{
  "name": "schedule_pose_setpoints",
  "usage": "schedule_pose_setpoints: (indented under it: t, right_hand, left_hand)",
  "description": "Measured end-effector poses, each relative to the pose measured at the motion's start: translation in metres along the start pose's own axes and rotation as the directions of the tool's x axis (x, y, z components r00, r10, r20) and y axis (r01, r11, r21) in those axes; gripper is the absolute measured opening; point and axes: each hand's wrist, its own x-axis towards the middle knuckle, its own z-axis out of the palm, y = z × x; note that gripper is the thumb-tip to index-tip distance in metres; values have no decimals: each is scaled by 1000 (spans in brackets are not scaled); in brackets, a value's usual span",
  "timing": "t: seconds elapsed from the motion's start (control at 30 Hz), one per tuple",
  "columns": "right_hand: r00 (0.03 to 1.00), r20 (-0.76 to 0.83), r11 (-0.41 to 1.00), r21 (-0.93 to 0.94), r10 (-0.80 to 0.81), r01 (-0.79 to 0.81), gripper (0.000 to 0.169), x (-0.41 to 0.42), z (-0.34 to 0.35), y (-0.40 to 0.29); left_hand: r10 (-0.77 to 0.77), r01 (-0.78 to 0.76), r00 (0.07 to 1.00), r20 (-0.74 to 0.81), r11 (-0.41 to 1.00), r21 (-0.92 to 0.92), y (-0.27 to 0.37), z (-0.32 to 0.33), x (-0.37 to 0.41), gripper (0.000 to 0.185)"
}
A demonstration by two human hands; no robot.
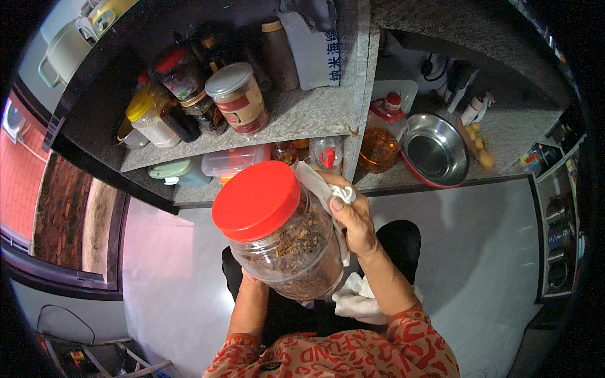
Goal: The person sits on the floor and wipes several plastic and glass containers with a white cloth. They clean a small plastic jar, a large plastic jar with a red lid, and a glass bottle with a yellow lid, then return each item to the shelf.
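Note:
A large clear jar (293, 255) with a red screw lid (257, 201) is held tilted in front of me. Dry brown plant-like bits fill much of it. My left hand (250, 276) supports the jar from below on the left; its fingers are mostly hidden behind the jar. On the right side, my right hand (352, 212) presses a white cloth (317, 182) against the jar wall, with part of the cloth bunched under the thumb. Another white cloth (359, 297) lies on my lap, close to my right forearm.
An upper stone-like shelf (302, 118) holds a clear-lidded canister (236, 99) and a yellow-lidded jar (151, 120). Below are plastic containers (236, 160). To the right stand an oil jug (378, 146), a steel basin (435, 151) and potatoes (479, 141). A ladder-like frame (113, 356) is at lower left.

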Motion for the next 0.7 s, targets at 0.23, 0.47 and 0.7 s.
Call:
schedule_pose_setpoints:
  t: [0.23, 0.47, 0.7]
  right_hand:
    - [925, 243, 864, -348, -292, 364, 61, -12, 6, 8]
    - [834, 337, 623, -555, -437, 551, 57, -19, 14, 8]
    - [916, 198, 818, -413, -349, 401, 49, 0, 4, 4]
  left_hand:
    - [128, -132, 988, -84, 990, -47, 14, 25, 20, 115]
    - [140, -143, 986, -92, 990, -18, 20, 23, 27, 111]
    - [6, -6, 999, -47, 1000, 1, 6, -5, 6, 107]
